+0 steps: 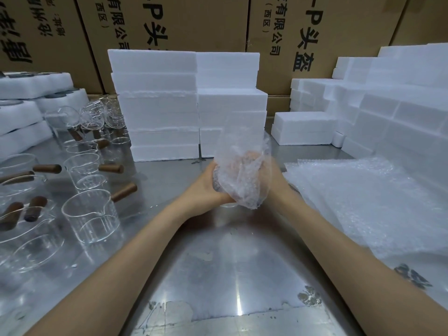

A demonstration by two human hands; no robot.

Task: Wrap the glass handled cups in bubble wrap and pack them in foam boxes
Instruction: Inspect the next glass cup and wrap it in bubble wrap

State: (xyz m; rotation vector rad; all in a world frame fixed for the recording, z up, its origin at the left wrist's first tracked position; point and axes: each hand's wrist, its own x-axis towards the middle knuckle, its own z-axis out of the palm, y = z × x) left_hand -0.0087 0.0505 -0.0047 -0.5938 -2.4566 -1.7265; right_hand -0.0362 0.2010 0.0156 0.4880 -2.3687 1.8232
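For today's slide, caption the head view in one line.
Both hands, left hand and right hand, wrap bubble wrap around a cup above the metal table.

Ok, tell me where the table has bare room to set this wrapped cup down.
Bare metal table lies between the forearms, from the bundle to the near edge. A narrower strip runs before the foam stacks. Left is crowded with cups; right is covered by bubble wrap sheets.
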